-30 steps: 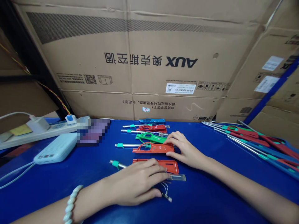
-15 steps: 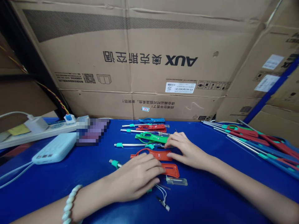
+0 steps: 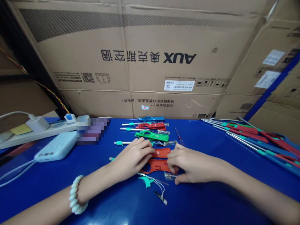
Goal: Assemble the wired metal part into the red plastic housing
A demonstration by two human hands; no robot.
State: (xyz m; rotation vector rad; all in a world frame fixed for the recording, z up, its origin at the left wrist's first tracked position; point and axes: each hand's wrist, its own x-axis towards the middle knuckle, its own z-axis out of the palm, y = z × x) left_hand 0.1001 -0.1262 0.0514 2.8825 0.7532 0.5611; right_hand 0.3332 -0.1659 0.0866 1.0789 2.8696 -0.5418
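Note:
My left hand is closed, its fingertips at the left part of an orange lighter casing half. Its grip is partly hidden. Below lies a second orange casing half, inner side up. My right hand bends over the right ends of both halves. Its thumb and forefinger are on either side of a clear plastic fuel tank, which they partly cover. Nearer me are a teal trigger and white wires ending in a black igniter piece.
Behind my hands lie green, red and blue casings with metal tubes. A thin screwdriver lies beyond my right hand. Several long lighters are piled at right. A power bank and power strip stand left.
My left hand has moved up and away from the lower casing half, uncovering it and the trigger. My right hand has come down to the clear tank, baring the screwdriver.

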